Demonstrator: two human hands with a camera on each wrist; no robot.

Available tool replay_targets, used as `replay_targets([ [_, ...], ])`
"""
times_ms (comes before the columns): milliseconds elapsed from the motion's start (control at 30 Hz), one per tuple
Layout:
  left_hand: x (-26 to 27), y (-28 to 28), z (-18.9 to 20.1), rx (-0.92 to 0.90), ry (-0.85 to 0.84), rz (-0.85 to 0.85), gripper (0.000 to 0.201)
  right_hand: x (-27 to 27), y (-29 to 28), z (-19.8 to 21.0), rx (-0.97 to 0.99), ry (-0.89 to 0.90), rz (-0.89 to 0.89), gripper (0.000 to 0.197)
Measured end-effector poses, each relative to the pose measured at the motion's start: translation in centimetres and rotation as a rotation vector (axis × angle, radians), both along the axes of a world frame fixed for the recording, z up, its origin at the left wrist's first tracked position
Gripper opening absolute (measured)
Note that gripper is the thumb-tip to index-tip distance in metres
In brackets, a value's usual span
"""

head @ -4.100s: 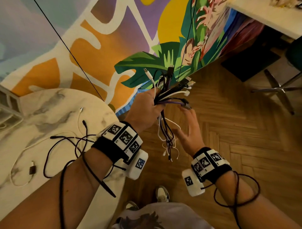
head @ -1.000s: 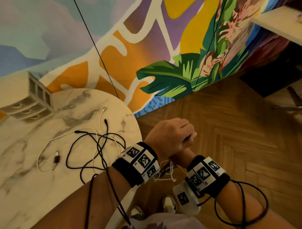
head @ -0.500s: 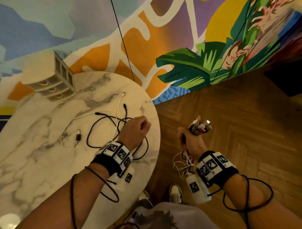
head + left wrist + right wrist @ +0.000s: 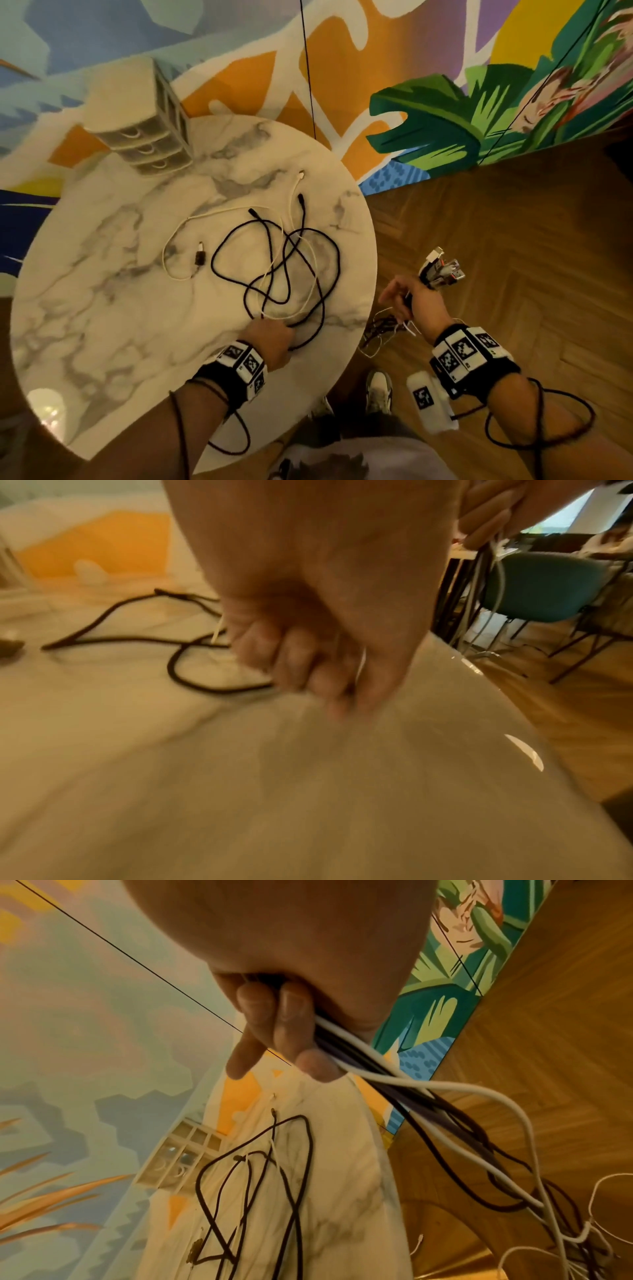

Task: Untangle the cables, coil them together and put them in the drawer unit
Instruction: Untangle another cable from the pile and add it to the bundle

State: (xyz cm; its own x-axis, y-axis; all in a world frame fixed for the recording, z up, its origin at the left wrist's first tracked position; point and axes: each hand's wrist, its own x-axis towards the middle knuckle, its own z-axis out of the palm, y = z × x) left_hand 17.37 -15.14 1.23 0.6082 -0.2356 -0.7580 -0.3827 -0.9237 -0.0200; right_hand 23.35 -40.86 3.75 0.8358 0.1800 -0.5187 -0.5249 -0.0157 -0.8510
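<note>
Round marble table [image 4: 102, 308] before a painted mural: drawer unit [image 4: 150, 144] at its far edge, black cable [image 4: 274, 260] and white cable [image 4: 178, 236] lying tangled mid-surface toward the right edge. Left hand [image 4: 270, 342], the nearer one, has fingers curled at the tangle's near loops, which sprawl away toward the drawer unit; whether it pinches a strand cannot be told. Right hand [image 4: 414, 301], off the right edge, grips a gathered cable bundle [image 4: 428, 1110], plugs up, tails dangling floorward.

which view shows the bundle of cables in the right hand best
The right wrist view: the right hand grips the bundle of cables, with white and dark strands trailing down clearly. The head view shows only the plug ends above the fist and loops hanging below. The left wrist view catches a few blurred strands at its upper right edge.
</note>
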Motion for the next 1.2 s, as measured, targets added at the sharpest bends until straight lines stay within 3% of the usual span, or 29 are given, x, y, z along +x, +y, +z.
replay_targets([
  [100, 0.6, 0.5, 1.1, 0.082, 0.154, -0.028, 0.031, 0.0, 1.5, 0.1, -0.023, 0.005, 0.004, 0.063],
  [233, 2.7, -1.4, 2.0, -0.208, -0.04, 0.171, 0.034, -0.1, 3.0, -0.3, -0.061, 0.0, 0.061, 0.063],
  [300, 3.5, -2.8, 1.9, -0.226, -0.07, 0.276, 0.042, -0.1, 3.3, -0.3, -0.074, 0.002, 0.092, 0.062],
  [433, 1.8, -4.4, 0.2, -0.168, -0.035, 0.256, 0.03, -0.4, 3.5, -0.1, -0.129, 0.01, 0.164, 0.06],
  [667, 1.5, -4.9, 3.1, -0.53, -0.104, 0.242, 0.019, -0.8, 3.9, -2.4, -0.299, 0.142, 0.282, 0.051],
  [833, 0.7, -5.6, 3.7, -0.595, -0.174, 0.104, 0.019, -0.3, 5.6, -0.3, -0.175, 0.092, 0.259, 0.043],
  [1000, -1.2, 0.3, -0.4, -0.439, -0.119, 0.218, 0.025, 0.3, 5.2, 2.2, -0.068, -0.003, 0.087, 0.044],
  [1200, -1.2, 11.1, -0.2, -0.197, -0.454, 0.369, 0.021, 2.6, 3.1, 6.3, 0.02, -0.039, -0.198, 0.043],
])
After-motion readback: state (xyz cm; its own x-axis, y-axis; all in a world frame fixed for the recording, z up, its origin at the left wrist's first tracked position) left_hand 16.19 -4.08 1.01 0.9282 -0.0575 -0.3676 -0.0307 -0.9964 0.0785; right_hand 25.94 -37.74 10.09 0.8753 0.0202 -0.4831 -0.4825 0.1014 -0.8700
